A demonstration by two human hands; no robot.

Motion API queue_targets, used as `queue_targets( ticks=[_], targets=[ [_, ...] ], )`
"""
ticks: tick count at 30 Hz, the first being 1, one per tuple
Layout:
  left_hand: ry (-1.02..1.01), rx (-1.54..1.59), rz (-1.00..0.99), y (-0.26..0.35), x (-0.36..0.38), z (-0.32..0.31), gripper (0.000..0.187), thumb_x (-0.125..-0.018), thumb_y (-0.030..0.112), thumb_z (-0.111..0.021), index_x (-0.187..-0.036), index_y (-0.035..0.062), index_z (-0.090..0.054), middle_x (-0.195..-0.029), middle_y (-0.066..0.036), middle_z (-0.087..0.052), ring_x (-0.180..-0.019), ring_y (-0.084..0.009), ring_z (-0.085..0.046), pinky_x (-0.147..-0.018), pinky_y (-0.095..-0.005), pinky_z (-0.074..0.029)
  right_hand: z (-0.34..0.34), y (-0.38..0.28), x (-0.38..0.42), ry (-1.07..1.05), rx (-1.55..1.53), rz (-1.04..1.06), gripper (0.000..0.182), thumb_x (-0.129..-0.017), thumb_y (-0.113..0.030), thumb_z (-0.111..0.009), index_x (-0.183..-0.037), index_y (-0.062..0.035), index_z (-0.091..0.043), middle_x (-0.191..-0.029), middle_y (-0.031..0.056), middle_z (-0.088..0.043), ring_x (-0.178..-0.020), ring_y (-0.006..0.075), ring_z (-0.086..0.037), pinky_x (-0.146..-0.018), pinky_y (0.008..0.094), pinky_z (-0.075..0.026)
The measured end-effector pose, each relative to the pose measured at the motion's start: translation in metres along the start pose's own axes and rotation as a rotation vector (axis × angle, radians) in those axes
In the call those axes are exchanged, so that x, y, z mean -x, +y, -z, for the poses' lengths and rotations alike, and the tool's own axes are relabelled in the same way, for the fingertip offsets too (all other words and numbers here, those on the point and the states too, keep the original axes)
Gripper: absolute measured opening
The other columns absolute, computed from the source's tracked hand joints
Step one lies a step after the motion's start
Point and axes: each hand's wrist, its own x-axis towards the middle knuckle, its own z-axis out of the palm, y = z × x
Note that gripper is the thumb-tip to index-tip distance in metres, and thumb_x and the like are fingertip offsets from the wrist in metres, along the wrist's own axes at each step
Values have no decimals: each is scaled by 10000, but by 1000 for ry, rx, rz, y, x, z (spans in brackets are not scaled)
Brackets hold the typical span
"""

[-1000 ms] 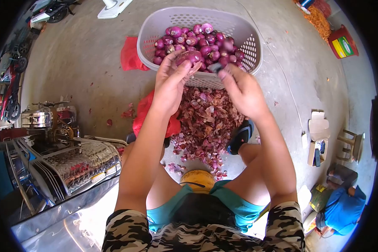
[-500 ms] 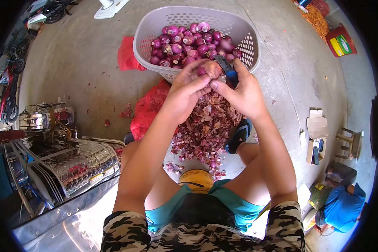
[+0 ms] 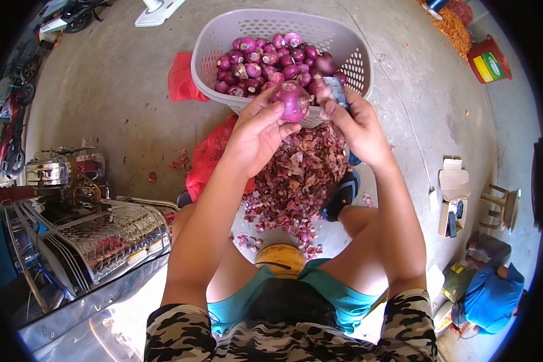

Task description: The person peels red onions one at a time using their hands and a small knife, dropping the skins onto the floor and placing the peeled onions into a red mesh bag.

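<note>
My left hand [image 3: 256,130] is closed around a red onion [image 3: 291,101], its purple surface smooth and shiny above the fingertips. A small knife [image 3: 336,93], blurred by motion, is gripped in my right hand [image 3: 359,127], just right of the onion and apart from it. Against that knife, near the thumb, is a blurred pale pink scrap of onion skin [image 3: 323,90]. Directly beyond both hands stands a grey perforated basket [image 3: 220,30] holding many peeled red onions [image 3: 265,63]. Below the hands, a heap of onion skins [image 3: 295,175] covers the floor between my legs.
Red mesh sacks [image 3: 208,160] lie left of the skins, and a yellow container [image 3: 280,259] is between my thighs. Chrome metalwork [image 3: 120,235] stands at the left. On the right are an open cardboard box [image 3: 454,196], a stool [image 3: 504,208] and another person in blue [image 3: 493,298].
My hands have moved apart. The right hand with the knife has shifted right, away from the onion, taking a scrap of skin, and the onion's smooth purple side now shows.
</note>
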Motion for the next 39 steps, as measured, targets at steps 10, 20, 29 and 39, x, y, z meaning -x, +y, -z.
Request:
queue_targets(
  ticks=[10, 20, 29, 39],
  targets=[
    [-141, -87, 16, -6, 0, 6, 478, -887, 170, -618, -1311, 21, -457, -1186, -65, -582, -1064, -161, -561, -876, -325, -462, -10, -4, 5, -53, 263, 144, 386, -893, -335, -609, -1073, 6, -595, -801, 100, -656, -753, 145, -595, -719, 321, -487],
    [-130, -9, -55, -14, 0, 9, 615, -795, 77, -720, -1342, 23, -446, -1262, -74, -549, -1168, -184, -513, -1016, -352, -402, -24, 0, -1, -11, 338, 148, 418, -931, -389, -525, -934, 19, -613, -664, 163, -590, -635, 241, -597, -640, 379, -473],
    [-100, -299, -175, -5, 3, 7, 690, -736, 58, -766, -1344, 23, -441, -1284, -81, -531, -1130, -166, -532, -967, -316, -440, -28, 4, 2, -104, 243, 156, 522, -972, -446, -407, -913, 41, -585, -631, 137, -554, -605, 215, -532, -618, 382, -451],
    [-112, -579, -456, -2, -2, 6, 667, -697, -38, -771, -1288, 23, -469, -1222, -88, -550, -1069, -159, -561, -919, -320, -494, -29, -13, 2, -126, 152, -95, 567, -984, -469, -326, -885, 29, -578, -580, 90, -508, -565, 166, -492, -590, 331, -427]
  ],
)
